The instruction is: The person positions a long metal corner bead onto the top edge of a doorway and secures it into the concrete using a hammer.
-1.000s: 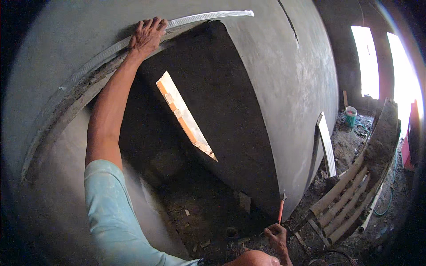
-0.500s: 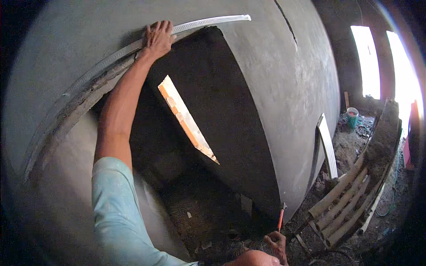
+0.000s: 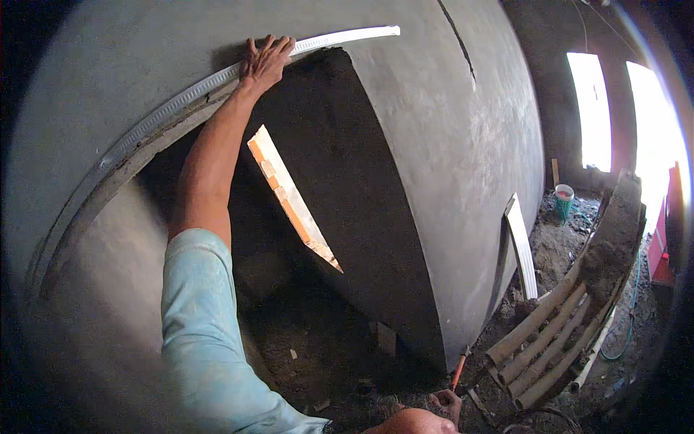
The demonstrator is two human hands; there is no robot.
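A long, pale perforated strip, like a plaster corner bead (image 3: 347,36), runs along the wall's edge above the dark opening. My left hand (image 3: 267,66) is raised over it, fingers bent across the strip and pressing it to the edge. The strip's right end extends past the opening's corner onto the grey wall. Low down, my right hand (image 3: 446,406) is closed around the orange-red handle of a small hammer (image 3: 459,369), its head pointing up beside the wall's bottom corner. Part of that hand is hidden at the lower edge.
A white strip (image 3: 520,249) leans against the wall (image 3: 448,145) at right. Dirty poles or pipes (image 3: 553,362) lie bundled on the rubble-strewn floor, with a green bucket (image 3: 563,205) beyond. Inside the dark opening shows a bright slanted gap (image 3: 293,199).
My view has shifted slightly to the right. My left hand has moved a little right along the corner bead. The hammer stays low in my right hand.
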